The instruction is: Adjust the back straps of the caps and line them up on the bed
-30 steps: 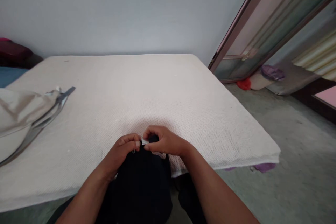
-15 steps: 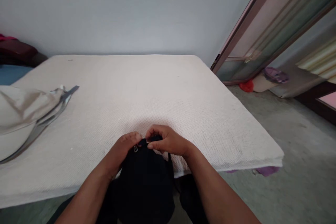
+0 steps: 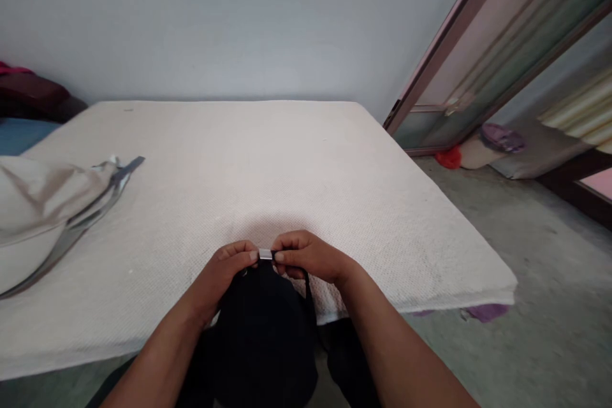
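A black cap-like cloth item point(image 3: 265, 338) lies at the bottom centre, at the near edge of the white-covered surface. Across its top runs a dark strap with a small silver buckle point(image 3: 265, 254). My left hand point(image 3: 232, 262) pinches the strap just left of the buckle. On the buckle's right side, my right hand point(image 3: 303, 256) is closed on the strap between thumb and fingers. A loose dark strap end hangs below my right hand. The curled lower fingers of both hands are partly hidden.
A beige cap point(image 3: 43, 204) with a grey strap rests at the left on the white textured cover point(image 3: 268, 153). Dark red and blue items stand beyond the far left corner. A framed glass door point(image 3: 459, 57) and a red bag point(image 3: 448, 157) are at the right.
The silver buckle now shows flat between my hands. My right fingers have shifted slightly right and closed on the strap, and my left thumb now presses on it.
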A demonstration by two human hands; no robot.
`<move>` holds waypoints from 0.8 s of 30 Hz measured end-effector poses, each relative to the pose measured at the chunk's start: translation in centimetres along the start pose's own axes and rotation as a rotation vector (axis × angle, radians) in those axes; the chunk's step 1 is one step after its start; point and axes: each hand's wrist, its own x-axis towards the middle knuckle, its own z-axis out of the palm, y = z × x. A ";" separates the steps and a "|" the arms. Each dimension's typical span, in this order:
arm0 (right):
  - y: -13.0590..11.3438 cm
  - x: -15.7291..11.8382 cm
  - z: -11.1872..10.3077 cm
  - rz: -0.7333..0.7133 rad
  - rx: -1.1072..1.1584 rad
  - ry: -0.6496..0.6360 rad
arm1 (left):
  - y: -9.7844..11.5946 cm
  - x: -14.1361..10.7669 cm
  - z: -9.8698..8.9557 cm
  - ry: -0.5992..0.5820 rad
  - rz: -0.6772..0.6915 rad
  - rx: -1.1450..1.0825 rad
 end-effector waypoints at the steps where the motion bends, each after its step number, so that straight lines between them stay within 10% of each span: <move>1: 0.0 0.0 0.1 -0.012 0.003 0.004 | 0.0 0.0 0.0 -0.003 -0.004 0.007; 24: -0.2 0.3 0.3 0.089 -0.102 0.024 | -0.3 0.0 0.4 -0.023 -0.016 0.008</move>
